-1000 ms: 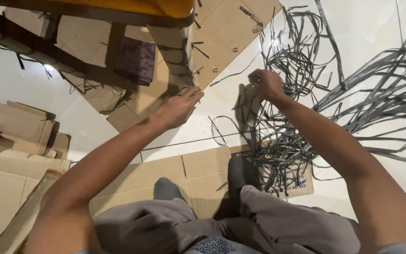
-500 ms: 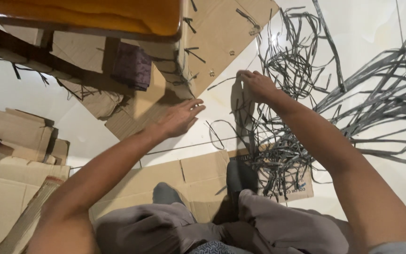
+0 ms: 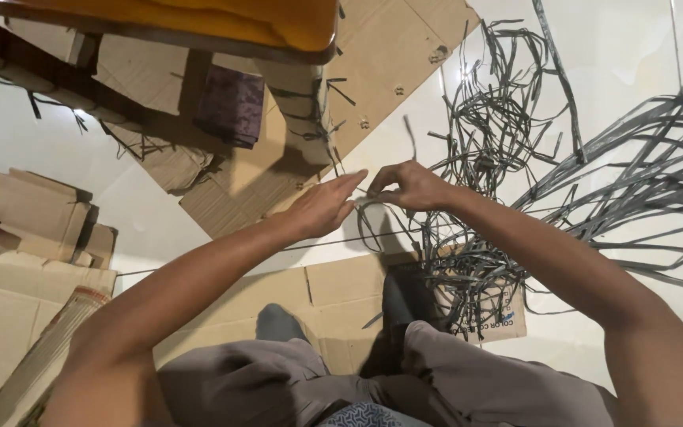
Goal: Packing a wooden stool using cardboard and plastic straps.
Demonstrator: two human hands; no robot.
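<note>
One head camera is looking steeply down from the person's head, close over both forearms. It is facing the white tiled floor [image 3: 634, 47] toward 12 o'clock, with the person's knees lying at 6 o'clock.

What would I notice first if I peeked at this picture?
First, the big messy tangle of dark plastic straps spread over the white floor on the right. Then, in the middle, the left hand and right hand meeting to pinch one strap. Flattened brown cardboard lies on the left.
</note>
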